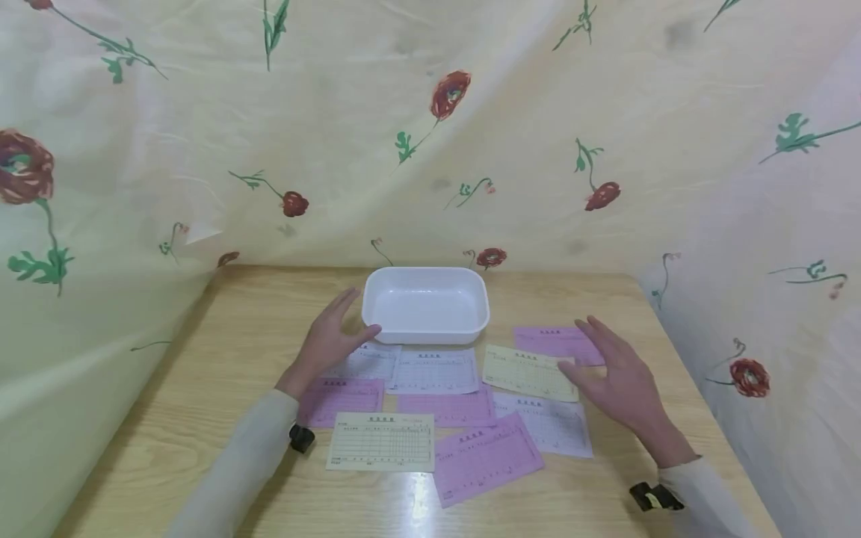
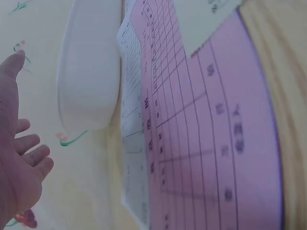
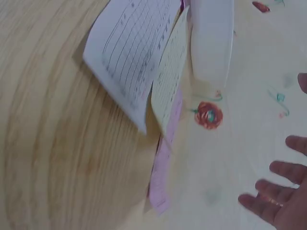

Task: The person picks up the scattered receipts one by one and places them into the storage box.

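All the fingers of the left hand (image 1: 326,341) are loosely extended with the thumb set wide, and the hand holds nothing. The right hand (image 1: 622,377) has its fingers outstretched too, thumb apart, gripping nothing.

Between the hands, toward the back, sits a white tray (image 1: 425,338), its pale inside floor showing from wall to wall. The left hand is just beside it; the left wrist view shows a gap between them.

Nine printed slips lie in front of the tray. The left white slip (image 1: 370,364) is partly hidden by the left hand, the rear pink slip (image 1: 546,344) by the right. The middle white slip (image 1: 433,372) overlaps the middle pink slip (image 1: 433,411). The right yellow slip (image 1: 528,373) covers an edge of the right white slip (image 1: 548,427). The front yellow slip (image 1: 381,442) laps the left pink slip (image 1: 346,407); the front pink slip (image 1: 487,459) lies tilted beside it.

Beneath is a wooden table (image 1: 202,418); behind, flowered cloth (image 1: 350,112).
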`<control>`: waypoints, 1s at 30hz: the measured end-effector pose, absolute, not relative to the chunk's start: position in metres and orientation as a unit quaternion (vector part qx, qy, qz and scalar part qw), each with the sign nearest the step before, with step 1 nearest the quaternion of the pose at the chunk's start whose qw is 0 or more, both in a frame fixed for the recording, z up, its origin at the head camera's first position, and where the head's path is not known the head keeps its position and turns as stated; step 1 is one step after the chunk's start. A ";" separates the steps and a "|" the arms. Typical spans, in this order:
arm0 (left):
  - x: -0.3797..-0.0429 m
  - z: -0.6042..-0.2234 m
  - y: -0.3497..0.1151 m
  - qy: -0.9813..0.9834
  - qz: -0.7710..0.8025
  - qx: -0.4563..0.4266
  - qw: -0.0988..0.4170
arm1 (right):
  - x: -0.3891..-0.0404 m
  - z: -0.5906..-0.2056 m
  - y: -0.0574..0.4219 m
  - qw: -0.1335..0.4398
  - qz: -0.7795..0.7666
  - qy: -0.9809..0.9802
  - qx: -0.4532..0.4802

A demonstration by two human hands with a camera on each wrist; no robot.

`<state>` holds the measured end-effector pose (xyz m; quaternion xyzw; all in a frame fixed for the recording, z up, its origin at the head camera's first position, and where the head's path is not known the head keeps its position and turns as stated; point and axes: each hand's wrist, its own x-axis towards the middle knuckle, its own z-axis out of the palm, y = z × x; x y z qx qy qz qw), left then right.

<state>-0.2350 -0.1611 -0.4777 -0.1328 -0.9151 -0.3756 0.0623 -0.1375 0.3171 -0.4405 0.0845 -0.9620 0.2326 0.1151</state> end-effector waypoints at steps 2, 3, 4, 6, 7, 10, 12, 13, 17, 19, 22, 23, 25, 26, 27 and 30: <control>-0.239 -0.482 -0.160 -0.909 -0.392 -0.129 0.060 | -0.138 -0.442 0.323 0.118 0.255 -0.956 0.082; -0.241 -0.484 -0.159 -0.907 -0.398 -0.127 0.059 | -0.138 -0.443 0.327 0.122 0.266 -0.953 0.084; -0.243 -0.486 -0.159 -0.905 -0.403 -0.124 0.059 | -0.139 -0.445 0.330 0.126 0.275 -0.949 0.085; -0.245 -0.490 -0.157 -0.902 -0.411 -0.119 0.058 | -0.141 -0.448 0.337 0.132 0.289 -0.944 0.088; -0.246 -0.491 -0.157 -0.901 -0.414 -0.118 0.059 | -0.142 -0.449 0.340 0.133 0.294 -0.942 0.088; -0.248 -0.495 -0.156 -0.896 -0.422 -0.120 0.061 | -0.147 -0.452 0.351 0.127 0.311 -0.939 0.075; -0.249 -0.497 -0.154 -0.893 -0.428 -0.122 0.061 | -0.151 -0.452 0.359 0.118 0.321 -0.938 0.060; -0.249 -0.499 -0.154 -0.892 -0.430 -0.125 0.060 | -0.154 -0.452 0.364 0.113 0.327 -0.937 0.053; -0.250 -0.500 -0.149 -0.889 -0.436 -0.130 0.053 | -0.167 -0.458 0.387 0.082 0.340 -0.936 0.026; -0.250 -0.500 -0.147 -0.888 -0.438 -0.129 0.052 | -0.174 -0.463 0.398 0.064 0.342 -0.937 0.022; -0.249 -0.499 -0.146 -0.887 -0.441 -0.125 0.054 | -0.185 -0.470 0.410 0.037 0.343 -0.938 0.022; -0.250 -0.499 -0.146 -0.887 -0.442 -0.124 0.055 | -0.188 -0.471 0.413 0.029 0.342 -0.939 0.024; -0.250 -0.499 -0.146 -0.887 -0.442 -0.121 0.056 | -0.195 -0.475 0.420 0.014 0.345 -0.938 0.029; -0.250 -0.498 -0.146 -0.887 -0.443 -0.120 0.055 | -0.198 -0.476 0.423 0.003 0.346 -0.938 0.029; -0.249 -0.498 -0.145 -0.887 -0.444 -0.119 0.052 | -0.201 -0.478 0.426 -0.007 0.343 -0.939 0.030; -0.249 -0.496 -0.145 -0.887 -0.445 -0.115 0.045 | -0.208 -0.483 0.434 -0.033 0.339 -0.940 0.032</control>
